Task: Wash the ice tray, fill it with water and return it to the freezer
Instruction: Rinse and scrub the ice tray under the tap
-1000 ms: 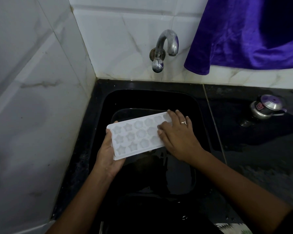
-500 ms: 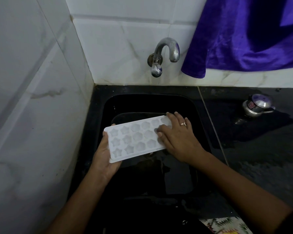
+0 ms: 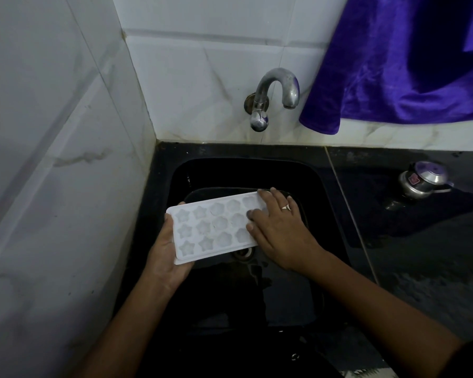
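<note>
The white ice tray (image 3: 213,227) is held over the black sink (image 3: 328,214), in the centre of the frame.
The left hand (image 3: 164,257) grasps its left end from below, with the thumb along the edge. The right hand (image 3: 281,233) lies flat on its right end, fingers straight. The tap (image 3: 273,96) is above.

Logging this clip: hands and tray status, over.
Left hand grips white plastic star-mould ice tray over black sink. Right hand rests on it. Nothing blocking.
</note>
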A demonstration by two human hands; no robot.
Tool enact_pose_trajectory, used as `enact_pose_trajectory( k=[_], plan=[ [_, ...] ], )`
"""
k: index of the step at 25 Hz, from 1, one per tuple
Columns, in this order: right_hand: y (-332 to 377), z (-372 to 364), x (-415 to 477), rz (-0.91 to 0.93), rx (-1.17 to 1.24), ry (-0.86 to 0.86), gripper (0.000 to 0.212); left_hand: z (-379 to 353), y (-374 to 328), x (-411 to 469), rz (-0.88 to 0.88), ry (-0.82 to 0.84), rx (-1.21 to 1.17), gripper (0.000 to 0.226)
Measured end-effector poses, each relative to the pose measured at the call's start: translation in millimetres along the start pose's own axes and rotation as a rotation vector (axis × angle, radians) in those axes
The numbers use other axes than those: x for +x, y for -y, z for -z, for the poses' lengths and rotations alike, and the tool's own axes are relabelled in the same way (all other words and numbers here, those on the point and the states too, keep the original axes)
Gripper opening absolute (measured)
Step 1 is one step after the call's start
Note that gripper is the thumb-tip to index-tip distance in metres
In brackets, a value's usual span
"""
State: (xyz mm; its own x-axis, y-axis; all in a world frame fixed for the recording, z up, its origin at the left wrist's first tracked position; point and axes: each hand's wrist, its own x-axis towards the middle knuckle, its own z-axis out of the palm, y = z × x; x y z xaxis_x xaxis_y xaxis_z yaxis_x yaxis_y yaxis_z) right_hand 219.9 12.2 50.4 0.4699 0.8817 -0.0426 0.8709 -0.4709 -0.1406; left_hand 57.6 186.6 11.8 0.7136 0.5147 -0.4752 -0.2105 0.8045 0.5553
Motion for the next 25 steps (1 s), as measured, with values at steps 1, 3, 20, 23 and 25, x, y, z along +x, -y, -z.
enact_pose_trajectory(
  k=[1, 3, 20, 23, 25],
  plan=[
    [0.3, 1.3, 2.3, -0.013, 0.007, 0.000, 0.058, -1.8, 2.9, -0.2, 0.000, -0.011, 0.005, 0.048],
    [-2.2, -0.5, 3.1, -0.005, -0.001, -0.012, 0.057, -4.9, 2.6, -0.4, -0.007, -0.023, -0.011, 0.047],
    [-0.8, 2.1, 1.6, 0.000, 0.012, -0.036, 0.056, -6.6, 1.5, -3.5, 0.018, -0.020, -0.014, 0.051],
    [-10.9, 1.3, -7.6, 0.022, 0.018, -0.046, 0.051, -6.7, -7.4, -3.4, -0.011, -0.001, -0.020, 0.051],
    [-14.9, 4.5, -6.8, 0.001, 0.007, -0.040, 0.051, -8.2, -6.2, -3.7, -0.001, -0.010, -0.009, 0.050]
  ],
)
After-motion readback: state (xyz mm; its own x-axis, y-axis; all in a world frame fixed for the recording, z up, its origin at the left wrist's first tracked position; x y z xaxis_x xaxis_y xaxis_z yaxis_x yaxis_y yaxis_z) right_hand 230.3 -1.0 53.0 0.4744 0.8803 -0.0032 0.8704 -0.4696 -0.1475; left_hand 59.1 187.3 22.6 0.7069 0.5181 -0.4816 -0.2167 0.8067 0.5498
